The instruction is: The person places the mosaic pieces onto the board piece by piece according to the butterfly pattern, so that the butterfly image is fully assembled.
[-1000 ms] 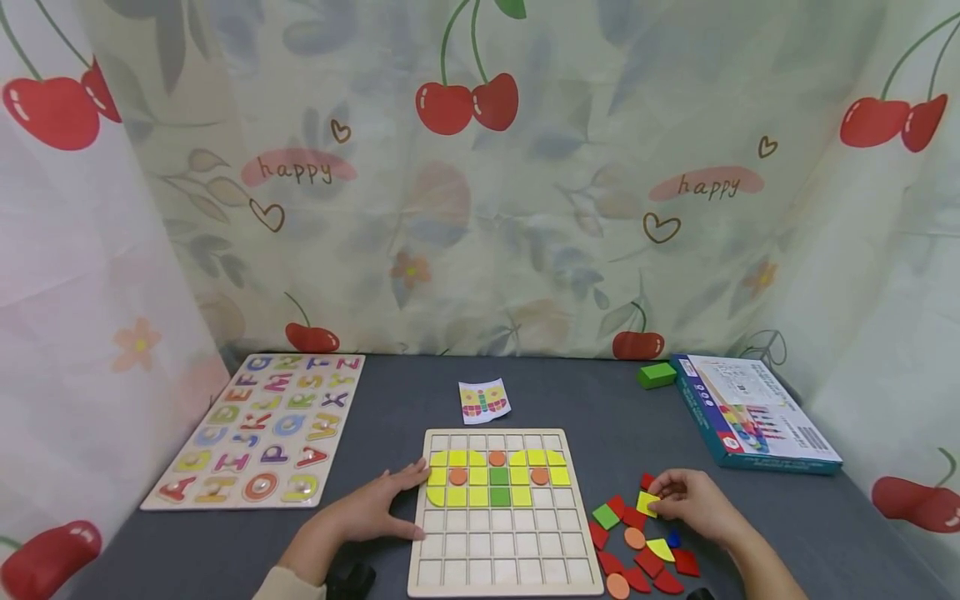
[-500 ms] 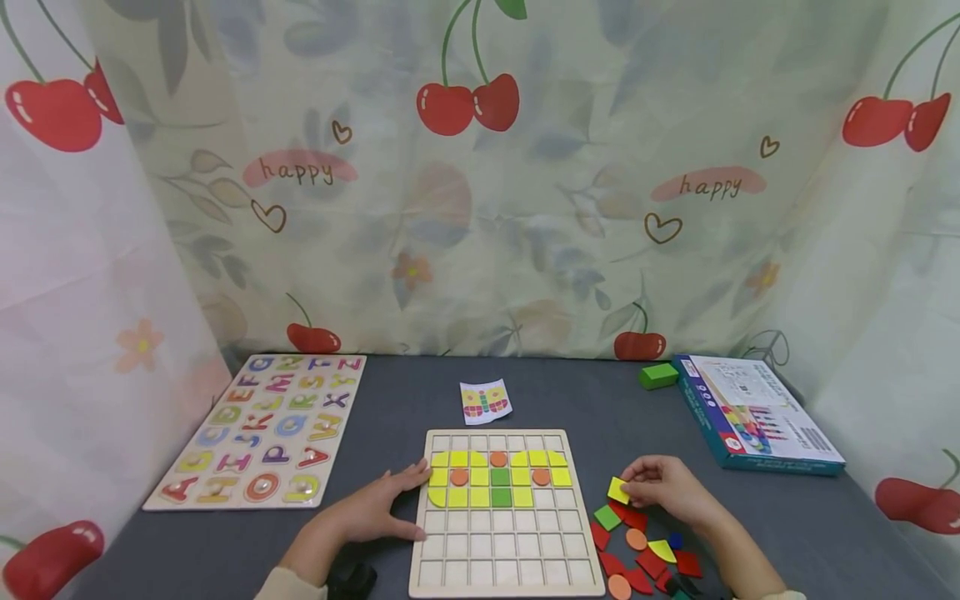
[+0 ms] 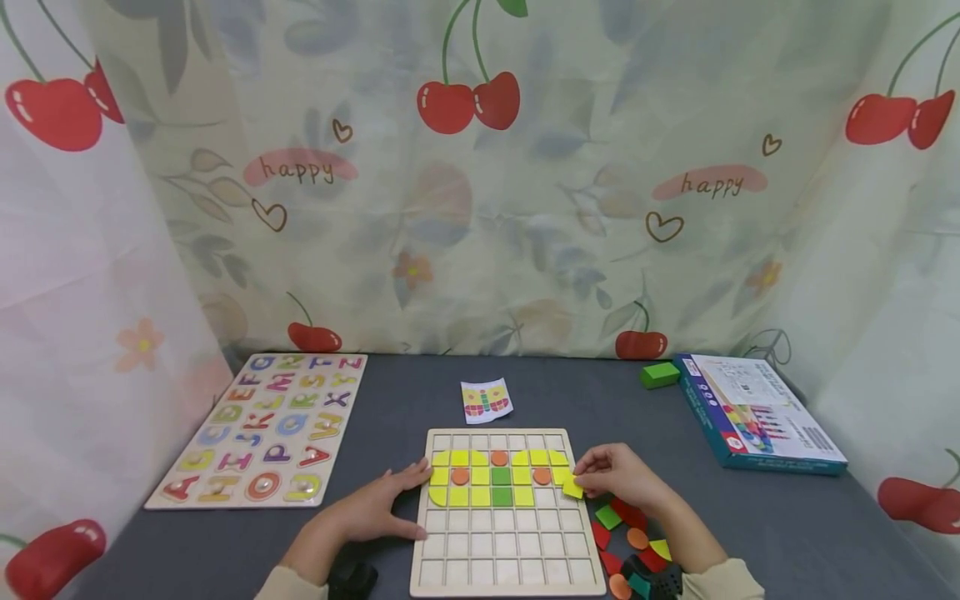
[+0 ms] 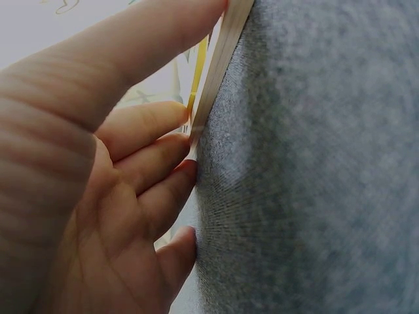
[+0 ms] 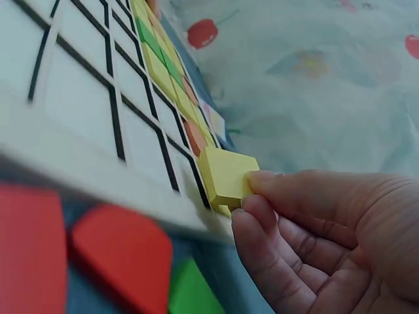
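A wooden grid board (image 3: 507, 572) lies in front, with rows of yellow, green and orange pieces in its upper part. My right hand (image 3: 618, 479) pinches a yellow square piece (image 3: 572, 487) over the board's right edge; in the right wrist view, thumb and fingers (image 5: 255, 203) hold that yellow piece (image 5: 229, 175) just above the cells. My left hand (image 3: 375, 508) rests along the board's left edge, fingers spread. In the left wrist view its fingertips touch the board's side (image 4: 219, 72). Loose red pieces (image 3: 601, 535) and a green piece (image 3: 608, 517) lie right of the board.
A printed picture card (image 3: 486, 401) lies behind the board. The alphabet board (image 3: 251, 433) is at the left. At the back right are a green block (image 3: 660, 375) and a flat box (image 3: 757, 412). A patterned curtain (image 3: 480, 250) hangs behind the table.
My right hand has carried the yellow square piece leftward from the loose pieces to the board's right edge. My left hand has stayed at the board's left edge.
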The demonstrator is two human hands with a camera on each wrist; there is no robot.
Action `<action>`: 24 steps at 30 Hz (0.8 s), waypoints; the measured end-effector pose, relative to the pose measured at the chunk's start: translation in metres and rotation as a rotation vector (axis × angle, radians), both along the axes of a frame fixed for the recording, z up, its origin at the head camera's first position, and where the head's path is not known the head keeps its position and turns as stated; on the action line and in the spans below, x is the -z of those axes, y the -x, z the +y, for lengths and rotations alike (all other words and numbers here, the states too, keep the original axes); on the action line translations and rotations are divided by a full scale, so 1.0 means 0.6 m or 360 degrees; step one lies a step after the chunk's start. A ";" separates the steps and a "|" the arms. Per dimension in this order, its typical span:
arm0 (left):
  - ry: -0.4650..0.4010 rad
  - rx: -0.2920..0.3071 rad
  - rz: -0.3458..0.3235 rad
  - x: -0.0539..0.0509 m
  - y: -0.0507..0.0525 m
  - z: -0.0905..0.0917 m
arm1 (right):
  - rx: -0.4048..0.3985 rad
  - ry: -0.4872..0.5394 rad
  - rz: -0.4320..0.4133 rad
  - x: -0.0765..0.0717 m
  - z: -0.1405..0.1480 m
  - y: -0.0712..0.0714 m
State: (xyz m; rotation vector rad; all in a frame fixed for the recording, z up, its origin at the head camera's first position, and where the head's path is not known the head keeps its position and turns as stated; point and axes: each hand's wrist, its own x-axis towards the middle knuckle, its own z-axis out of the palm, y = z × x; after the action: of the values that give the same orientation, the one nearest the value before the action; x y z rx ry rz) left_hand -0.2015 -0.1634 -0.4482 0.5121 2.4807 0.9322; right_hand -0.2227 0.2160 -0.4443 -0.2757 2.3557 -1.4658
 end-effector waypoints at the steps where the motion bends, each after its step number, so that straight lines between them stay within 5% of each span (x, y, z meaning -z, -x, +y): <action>1: 0.0000 0.0004 -0.0003 0.001 0.000 0.000 | -0.0026 0.0004 0.0012 0.001 -0.005 0.001; 10: 0.0016 0.0002 0.0002 0.000 -0.001 0.002 | -0.0143 -0.0074 0.0140 0.003 -0.048 0.004; 24: 0.0018 -0.0010 0.0003 0.001 0.001 0.000 | -0.0123 -0.0212 0.0296 0.000 -0.058 -0.003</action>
State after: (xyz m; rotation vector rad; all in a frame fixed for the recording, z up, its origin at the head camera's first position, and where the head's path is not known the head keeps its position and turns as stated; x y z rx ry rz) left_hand -0.2018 -0.1636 -0.4486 0.5017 2.4890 0.9205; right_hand -0.2210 0.1811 -0.4440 -0.4815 2.5443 -1.2906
